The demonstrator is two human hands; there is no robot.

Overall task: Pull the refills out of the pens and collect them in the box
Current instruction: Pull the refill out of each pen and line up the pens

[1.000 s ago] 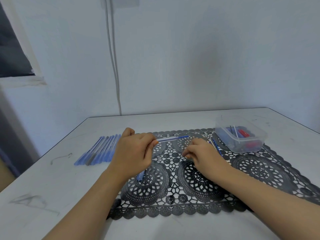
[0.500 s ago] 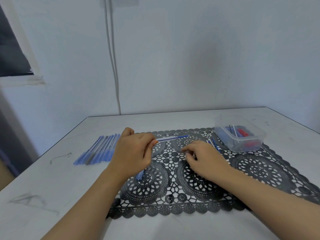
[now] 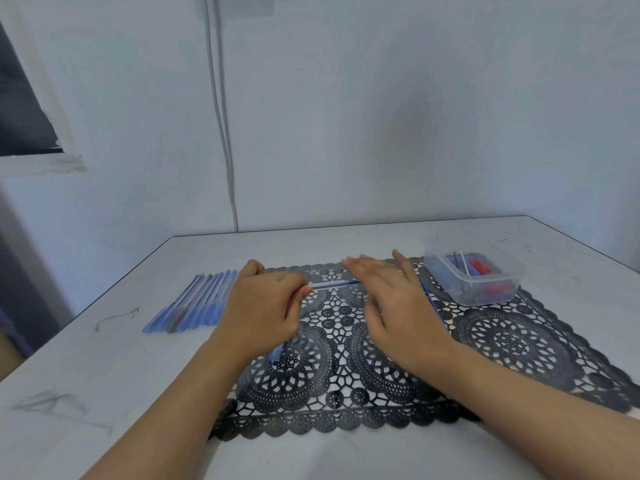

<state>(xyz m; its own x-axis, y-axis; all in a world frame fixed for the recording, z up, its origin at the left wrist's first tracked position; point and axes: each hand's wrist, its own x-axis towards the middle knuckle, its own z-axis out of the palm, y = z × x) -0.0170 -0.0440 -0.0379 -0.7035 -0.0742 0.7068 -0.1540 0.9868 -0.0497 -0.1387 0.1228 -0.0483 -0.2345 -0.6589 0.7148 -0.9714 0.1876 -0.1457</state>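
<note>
My left hand [image 3: 263, 313] is shut on a blue pen [image 3: 334, 285] over the black lace mat [image 3: 519, 344]. The pen's front end sticks out to the right, and its back end shows below the hand. My right hand [image 3: 398, 306] hovers at that front end with fingers stretched out and apart, blurred; its touch on the pen is unclear. A thin blue refill [image 3: 430, 299] lies on the mat just right of that hand. The clear plastic box [image 3: 485, 299] stands at the mat's far right corner with refills and red and blue parts inside.
A row of several blue pens [image 3: 197, 304] lies on the white table [image 3: 104, 375] left of the mat. The wall stands close behind, with a cable [image 3: 221, 133] running down it. The table's left edge slants near the pens.
My right hand has lifted off the mat, spread its fingers and moved up and left to the pen's front end. My left hand has kept its hold and barely moved.
</note>
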